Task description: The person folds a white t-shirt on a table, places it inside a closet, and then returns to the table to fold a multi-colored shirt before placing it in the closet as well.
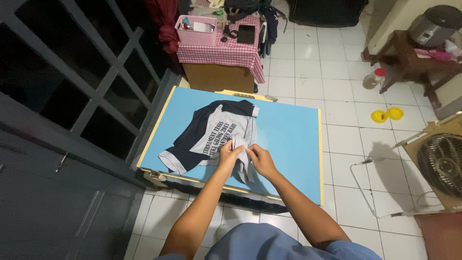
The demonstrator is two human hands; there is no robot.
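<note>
My shirt (211,137) is light grey with navy sleeves and dark lettering, lying on a sky-blue table (288,139) edged in yellow. The far cloth (226,50) is pink-and-white checked, with a pink basket (195,30) on it. The floor (327,77) is white tile. Two yellow cups (386,114) sit to the right. The door (57,96) on the left is dark grey.

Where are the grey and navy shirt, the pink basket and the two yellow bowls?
grey and navy shirt (219,127), head view, grey back panel.
pink basket (195,36), head view, front wall.
yellow bowls (379,116), head view, left bowl.
</note>
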